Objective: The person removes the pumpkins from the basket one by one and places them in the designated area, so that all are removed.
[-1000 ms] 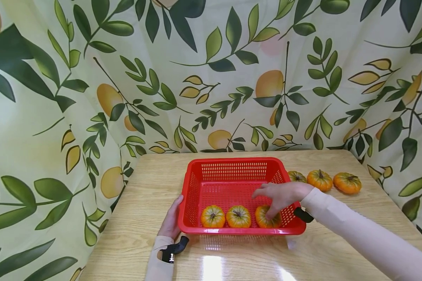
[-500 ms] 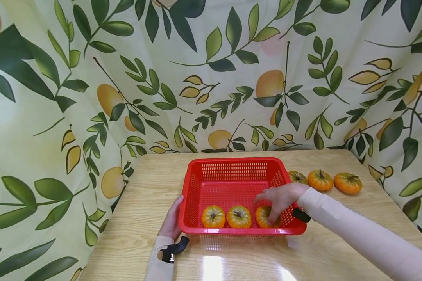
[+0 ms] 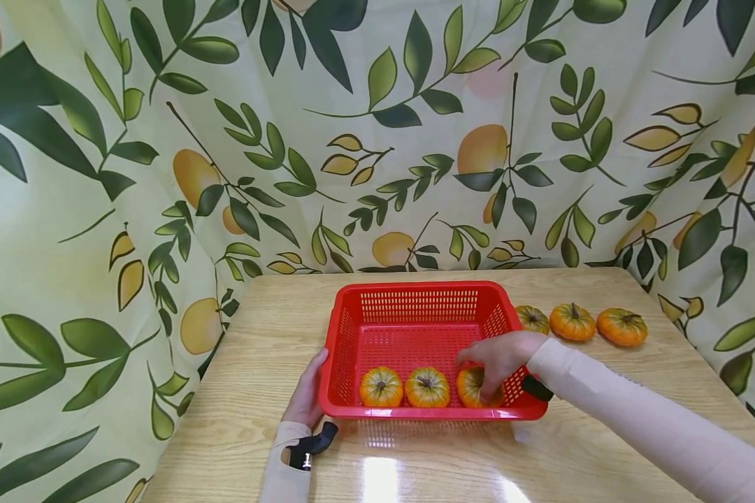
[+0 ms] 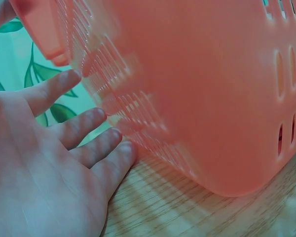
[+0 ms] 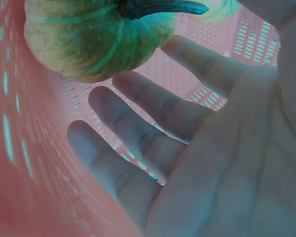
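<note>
Three small orange-and-yellow pumpkins stand in a row along the near wall of a red plastic basket point(image 3: 409, 347): a left pumpkin point(image 3: 380, 388), a middle pumpkin point(image 3: 426, 388) and a right pumpkin point(image 3: 470, 388). My right hand point(image 3: 502, 355) reaches over the basket's right side, partly covering the right pumpkin. In the right wrist view its fingers point(image 5: 143, 134) extend beside and below that pumpkin point(image 5: 96, 37), not wrapped round it; the thumb's contact cannot be made out. My left hand point(image 3: 306, 392) rests against the basket's left side, its fairly straight fingers point(image 4: 116, 165) touching the slotted wall.
On the wooden table point(image 3: 277, 314), right of the basket, sit a greenish pumpkin point(image 3: 532, 319), an orange pumpkin point(image 3: 572, 323) and another orange pumpkin point(image 3: 622, 327). A leaf-patterned cloth point(image 3: 365, 209) hangs behind and at the sides.
My right hand has sunk slightly closer around the right pumpkin, and its forearm has shifted a little left. The left hand, basket and pumpkins stay in place.
</note>
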`<state>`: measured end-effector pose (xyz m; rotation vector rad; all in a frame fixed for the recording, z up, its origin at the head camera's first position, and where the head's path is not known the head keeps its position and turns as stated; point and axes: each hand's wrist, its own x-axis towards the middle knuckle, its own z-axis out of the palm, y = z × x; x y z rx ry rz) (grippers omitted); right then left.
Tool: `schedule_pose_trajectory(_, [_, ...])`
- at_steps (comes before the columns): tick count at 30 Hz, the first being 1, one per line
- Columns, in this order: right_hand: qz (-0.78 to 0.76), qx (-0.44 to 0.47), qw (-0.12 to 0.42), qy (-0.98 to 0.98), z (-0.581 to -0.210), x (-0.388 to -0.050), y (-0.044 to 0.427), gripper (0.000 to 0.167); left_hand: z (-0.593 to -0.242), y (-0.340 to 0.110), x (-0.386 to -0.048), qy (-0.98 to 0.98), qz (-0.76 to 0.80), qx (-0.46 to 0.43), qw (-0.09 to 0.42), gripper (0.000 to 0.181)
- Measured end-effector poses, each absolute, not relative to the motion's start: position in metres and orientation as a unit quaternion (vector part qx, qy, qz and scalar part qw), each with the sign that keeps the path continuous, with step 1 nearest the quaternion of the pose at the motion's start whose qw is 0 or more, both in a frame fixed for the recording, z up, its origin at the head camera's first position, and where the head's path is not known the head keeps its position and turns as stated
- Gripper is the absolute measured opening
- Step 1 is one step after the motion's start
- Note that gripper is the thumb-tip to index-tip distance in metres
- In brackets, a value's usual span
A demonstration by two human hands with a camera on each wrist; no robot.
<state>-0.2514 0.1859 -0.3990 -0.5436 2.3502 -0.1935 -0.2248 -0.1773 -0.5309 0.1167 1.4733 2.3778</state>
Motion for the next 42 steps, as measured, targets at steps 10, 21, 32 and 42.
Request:
schedule_pose_trajectory(10, [-0.088,-0.229,0.351,0.904,-0.4003,-0.2508,0.1851,0.052,-0.5297,-0.1763,-0.2253,0.529,0.831,0.039,0.167,0.065])
schedule_pose_trajectory(21, [-0.074,-0.218,0.343,0.911,-0.4009,-0.2525,0.1855,0.05,-0.5294,-0.1753,-0.2247,0.516,0.839,0.033,0.167,0.06])
schedule_pose_trajectory(32, [-0.114,-0.222,0.346,0.904,-0.4004,-0.2513,0.1854,0.045,-0.5287,-0.1757,-0.2243,0.526,0.834,0.028,0.164,0.065])
schedule_pose_trajectory(42, [-0.131,-0.251,0.305,0.909,-0.3917,-0.2522,0.1919,0.049,-0.5293,-0.177,-0.225,0.524,0.834,0.034,0.166,0.064])
